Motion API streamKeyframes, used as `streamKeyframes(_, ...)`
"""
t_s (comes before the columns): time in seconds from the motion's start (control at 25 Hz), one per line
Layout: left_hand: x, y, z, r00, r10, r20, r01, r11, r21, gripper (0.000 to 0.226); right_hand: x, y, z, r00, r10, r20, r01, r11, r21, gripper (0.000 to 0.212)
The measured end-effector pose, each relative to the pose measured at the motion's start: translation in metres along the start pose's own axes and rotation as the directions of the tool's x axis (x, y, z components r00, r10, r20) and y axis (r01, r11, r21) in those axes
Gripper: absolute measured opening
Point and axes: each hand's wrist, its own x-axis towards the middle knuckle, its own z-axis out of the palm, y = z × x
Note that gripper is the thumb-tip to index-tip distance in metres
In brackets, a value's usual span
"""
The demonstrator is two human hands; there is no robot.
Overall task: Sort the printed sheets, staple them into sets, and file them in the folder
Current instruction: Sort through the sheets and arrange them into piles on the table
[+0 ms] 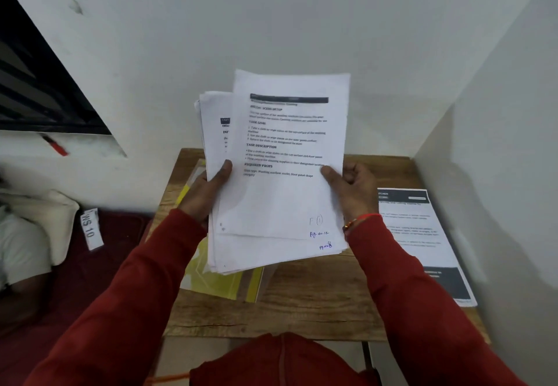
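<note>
**Stack of sheets held up over the desk**

I see the stack of printed sheets [271,204] raised upright above the wooden desk [302,304], its pages fanned unevenly. The front sheet [290,150], offset to the right of the stack, bears a dark header bar and blue handwritten page numbers near its lower corner. My left hand [208,186] grips the stack's left edge, thumb across the front. My right hand [350,186] pinches the right edge of the front sheet, thumb on the print. Beneath the stack a yellow folder [217,283] lies on the desk. Right of the stack, another printed sheet [422,234] lies flat on the desk, near the wall.
</note>
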Motion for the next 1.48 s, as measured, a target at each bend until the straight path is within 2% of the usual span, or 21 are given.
streamKeyframes(0.12,0.006,-0.015,-0.002,1.000,-0.020,-0.015,0.021,0.999,0.031,0.013,0.009,0.001,-0.019,0.999,0.013,-0.034,-0.013,1.000,-0.010,0.009)
streamKeyframes(0.24,0.011,-0.025,-0.008,0.996,-0.077,-0.036,0.077,0.997,-0.009,0.021,0.026,-0.003,-0.050,0.981,-0.045,-0.188,0.046,0.999,-0.001,0.009)
streamKeyframes(0.36,0.012,-0.030,-0.009,0.995,-0.082,-0.059,0.082,0.997,0.012,0.016,0.040,-0.004,-0.080,0.955,-0.038,-0.294,0.043,0.999,0.012,0.012)
streamKeyframes(0.4,0.011,-0.031,-0.010,0.996,-0.072,-0.052,0.072,0.997,0.000,0.022,0.044,-0.002,-0.087,0.951,-0.015,-0.309,0.024,0.999,0.026,0.011)
streamKeyframes(0.48,0.010,-0.033,-0.011,0.996,-0.065,-0.056,0.065,0.998,-0.003,0.047,0.049,0.003,-0.096,0.941,-0.004,-0.340,0.012,1.000,0.021,0.018)
streamKeyframes(0.52,0.009,-0.033,-0.010,0.997,-0.068,-0.048,0.068,0.998,0.000,0.051,0.049,0.005,-0.099,0.937,-0.016,-0.350,0.016,1.000,-0.002,0.019)
streamKeyframes(0.56,0.009,-0.032,-0.010,0.997,-0.051,-0.058,0.052,0.999,0.014,0.039,0.048,0.008,-0.101,0.936,-0.035,-0.349,0.021,0.999,-0.042,0.018)
streamKeyframes(0.6,0.008,-0.030,-0.010,0.997,-0.040,-0.068,0.041,0.999,0.022,0.017,0.048,0.013,-0.104,0.941,-0.047,-0.335,0.017,0.995,-0.094,0.016)
streamKeyframes(0.68,0.008,-0.030,-0.018,0.994,-0.014,-0.108,0.022,0.997,0.076,0.030,0.045,0.026,-0.109,0.962,-0.010,-0.274,-0.055,0.971,-0.231,0.015)
streamKeyframes(0.76,0.006,-0.031,-0.035,0.987,-0.026,-0.158,0.047,0.990,0.134,0.022,0.041,0.049,-0.116,0.977,0.070,-0.202,-0.148,0.903,-0.404,0.016)
streamKeyframes(0.8,0.005,-0.033,-0.048,0.982,-0.018,-0.190,0.051,0.983,0.173,0.025,0.039,0.060,-0.120,0.979,0.096,-0.178,-0.173,0.856,-0.488,0.020)
streamKeyframes(0.88,-0.001,-0.035,-0.071,0.963,-0.037,-0.265,0.092,0.976,0.199,0.021,0.033,0.079,-0.124,0.983,0.106,-0.148,-0.174,0.783,-0.597,0.024)
streamKeyframes(1.0,-0.009,-0.031,-0.101,0.930,-0.031,-0.367,0.124,0.965,0.233,0.012,0.024,0.094,-0.120,0.991,0.079,-0.104,-0.129,0.698,-0.705,0.024)
streamKeyframes(1.16,-0.016,-0.022,-0.115,0.925,-0.026,-0.380,0.113,0.971,0.209,0.011,0.015,0.097,-0.109,0.990,0.117,-0.075,-0.128,0.570,-0.812,0.039)
streamKeyframes(1.24,-0.019,-0.022,-0.108,0.934,-0.032,-0.357,0.111,0.973,0.203,0.014,0.012,0.100,-0.106,0.995,0.024,-0.095,-0.096,0.428,-0.899,0.056)
streamKeyframes(1.28,-0.019,-0.025,-0.102,0.941,-0.040,-0.336,0.109,0.976,0.188,0.015,0.010,0.099,-0.101,0.995,-0.070,-0.074,-0.039,0.405,-0.914,0.060)
streamKeyframes(1.32,-0.018,-0.028,-0.095,0.950,-0.049,-0.307,0.108,0.978,0.178,0.016,0.007,0.095,-0.093,0.989,-0.145,-0.023,0.045,0.452,-0.891,0.056)
streamKeyframes(1.36,-0.017,-0.031,-0.085,0.959,-0.060,-0.278,0.110,0.980,0.166,0.018,0.001,0.084,-0.079,0.993,-0.111,0.025,0.088,0.607,-0.790,0.046)
streamKeyframes(1.4,-0.016,-0.033,-0.073,0.967,-0.066,-0.244,0.108,0.981,0.163,0.021,-0.007,0.069,-0.062,0.996,0.008,0.090,0.049,0.781,-0.622,0.038)
streamKeyframes(1.44,-0.014,-0.035,-0.062,0.975,-0.070,-0.209,0.104,0.982,0.157,0.022,-0.015,0.055,-0.045,0.967,0.172,0.190,-0.063,0.879,-0.472,0.034)
streamKeyframes(1.48,-0.012,-0.036,-0.051,0.981,-0.074,-0.181,0.102,0.983,0.152,0.022,-0.019,0.048,-0.031,0.921,0.270,0.281,-0.151,0.912,-0.383,0.034)
